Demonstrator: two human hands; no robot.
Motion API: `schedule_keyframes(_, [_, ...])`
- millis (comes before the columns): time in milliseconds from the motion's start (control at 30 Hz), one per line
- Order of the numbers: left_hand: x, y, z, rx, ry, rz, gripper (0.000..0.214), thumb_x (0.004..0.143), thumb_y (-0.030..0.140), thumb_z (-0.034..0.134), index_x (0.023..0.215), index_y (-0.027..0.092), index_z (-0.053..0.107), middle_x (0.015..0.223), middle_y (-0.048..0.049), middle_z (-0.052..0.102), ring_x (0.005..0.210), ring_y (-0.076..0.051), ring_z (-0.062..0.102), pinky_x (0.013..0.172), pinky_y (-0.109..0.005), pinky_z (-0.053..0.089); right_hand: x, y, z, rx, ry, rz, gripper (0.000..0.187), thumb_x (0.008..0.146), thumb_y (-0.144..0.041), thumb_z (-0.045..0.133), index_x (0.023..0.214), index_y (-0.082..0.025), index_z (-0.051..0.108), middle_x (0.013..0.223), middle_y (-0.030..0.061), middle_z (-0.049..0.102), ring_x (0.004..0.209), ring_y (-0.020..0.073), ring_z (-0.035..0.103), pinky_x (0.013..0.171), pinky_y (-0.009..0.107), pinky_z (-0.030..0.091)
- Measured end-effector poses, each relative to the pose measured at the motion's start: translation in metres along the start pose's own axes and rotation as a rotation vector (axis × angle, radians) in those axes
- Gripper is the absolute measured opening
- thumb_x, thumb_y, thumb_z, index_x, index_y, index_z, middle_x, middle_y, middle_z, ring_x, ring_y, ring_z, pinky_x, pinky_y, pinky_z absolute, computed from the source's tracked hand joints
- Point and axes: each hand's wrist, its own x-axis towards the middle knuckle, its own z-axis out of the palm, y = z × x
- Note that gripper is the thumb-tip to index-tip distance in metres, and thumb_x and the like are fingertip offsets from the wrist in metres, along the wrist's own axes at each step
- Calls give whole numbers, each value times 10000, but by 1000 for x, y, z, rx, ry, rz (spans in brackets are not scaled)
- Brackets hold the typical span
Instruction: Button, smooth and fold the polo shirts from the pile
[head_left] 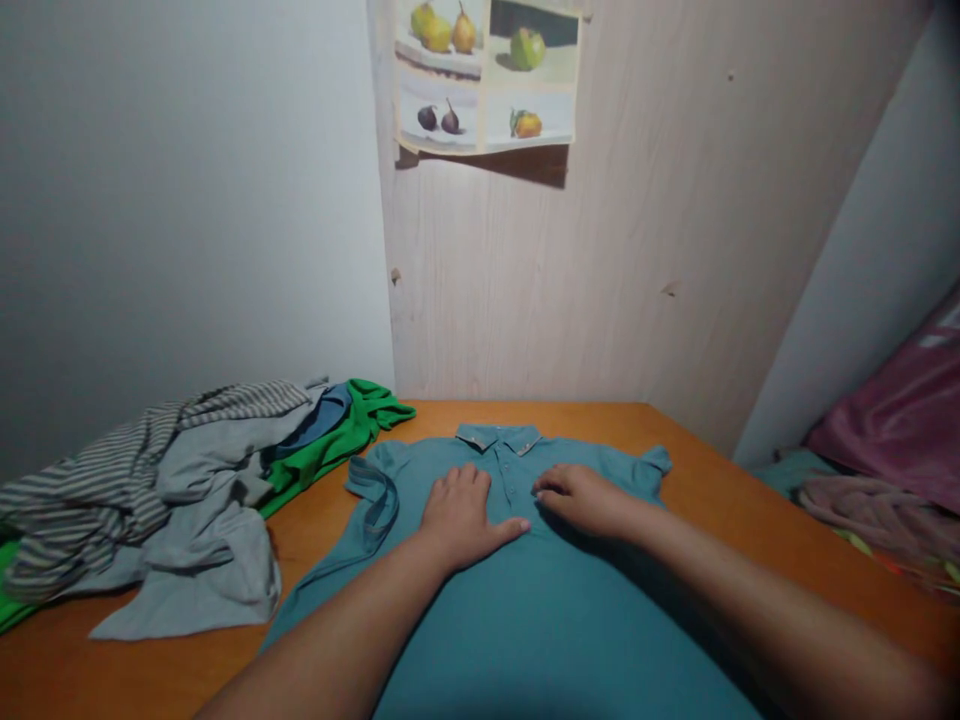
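Observation:
A teal polo shirt (525, 610) lies spread face up on the orange wooden table (720, 480), collar toward the wall. My left hand (461, 515) rests flat on the shirt's chest, fingers stretched out, just left of the button placket. My right hand (581, 497) lies on the chest right of the placket, its fingers curled and pressed at the buttons; whether they pinch anything I cannot make out.
A heap of clothes (172, 490), striped grey, plain grey, blue and green, sits on the table's left side. A wooden panel with a fruit poster (487, 75) stands behind the table. Pink and purple fabric (892, 440) lies off the table at right.

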Motion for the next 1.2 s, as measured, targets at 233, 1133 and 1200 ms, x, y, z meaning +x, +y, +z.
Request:
schedule_keyframes(233, [-1, 1, 1, -18, -4, -5, 798, 756, 906, 440, 1083, 203, 627, 1177, -158, 602, 1128, -377, 535, 935, -493, 416, 83, 15, 10, 80, -35, 47, 265, 791, -156, 619, 986, -208, 791, 1021, 51, 775, 991, 225, 668, 894, 307, 488])
schedule_keyframes(1133, [-2, 5, -2, -10, -10, 12, 732, 847, 839, 387, 1097, 192, 621, 1163, -160, 597, 1119, -378, 519, 954, -491, 380, 117, 31, 35, 57, 137, 73, 428, 879, -229, 602, 1295, -146, 660, 1137, 99, 740, 1000, 225, 660, 870, 292, 470])
schedule_keyframes(1200, [-2, 6, -2, 6, -10, 17, 703, 894, 801, 334, 1088, 189, 620, 1164, -161, 596, 1111, -367, 525, 944, -485, 386, 120, 29, 37, 43, 133, 72, 408, 860, -244, 620, 1254, -162, 684, 1163, 100, 735, 1026, 243, 654, 870, 300, 463])
